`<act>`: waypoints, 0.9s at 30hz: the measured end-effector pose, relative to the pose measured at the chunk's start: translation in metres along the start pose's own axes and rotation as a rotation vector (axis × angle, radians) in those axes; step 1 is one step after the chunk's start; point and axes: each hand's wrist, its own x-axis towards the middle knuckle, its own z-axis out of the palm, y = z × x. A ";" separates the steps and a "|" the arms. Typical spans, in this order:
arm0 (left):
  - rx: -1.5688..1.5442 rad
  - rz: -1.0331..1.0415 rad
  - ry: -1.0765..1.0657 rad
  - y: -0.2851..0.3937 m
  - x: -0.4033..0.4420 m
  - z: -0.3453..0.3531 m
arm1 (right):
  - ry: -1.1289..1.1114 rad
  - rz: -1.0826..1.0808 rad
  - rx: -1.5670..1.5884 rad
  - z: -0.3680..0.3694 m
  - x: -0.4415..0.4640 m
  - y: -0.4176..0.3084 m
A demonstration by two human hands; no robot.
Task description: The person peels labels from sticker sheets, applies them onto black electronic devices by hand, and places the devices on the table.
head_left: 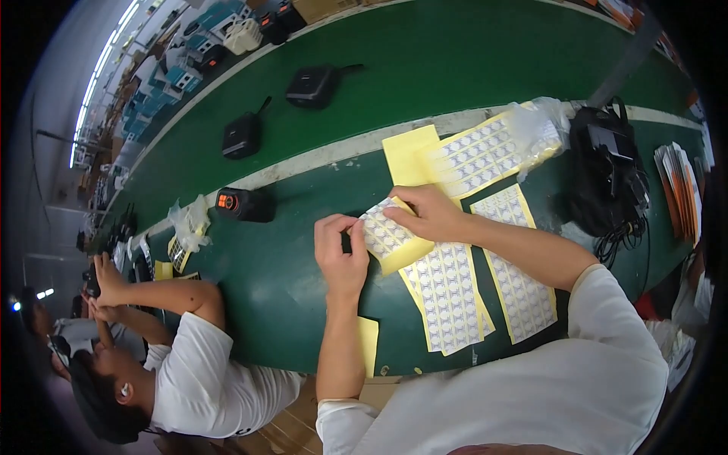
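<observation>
A small sheet of round stickers [385, 233] on yellow backing is held up over the green table, its lower part curling. My right hand [431, 212] grips its upper right side, thumb on the printed face. At the left edge, my left hand [341, 250] has thumb and finger closed against the sheet; whether a loose sticker is between them is too small to tell. Below my right forearm lie overlapping sticker sheets [449, 299], with another long sticker sheet [523, 296] to their right. Blank yellow paper [367, 345] lies by my left forearm.
Behind my hands are a yellow sheet [408, 152], a plastic-wrapped sticker stack [493, 148] and a black bag [607, 171] with cables. A black-and-orange device [244, 204] stands left. Two black cases [312, 85] lie beyond the pale divider. A co-worker [197, 364] sits at left.
</observation>
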 end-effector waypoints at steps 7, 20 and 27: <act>-0.054 -0.128 -0.004 -0.002 -0.002 -0.003 | 0.019 0.021 0.034 0.003 0.001 0.002; -0.551 -0.503 0.176 -0.021 -0.016 0.004 | 0.002 -0.092 -0.004 -0.002 0.003 -0.008; -0.547 -0.422 0.270 -0.021 -0.013 0.006 | 0.301 -0.368 -0.184 -0.022 0.002 -0.034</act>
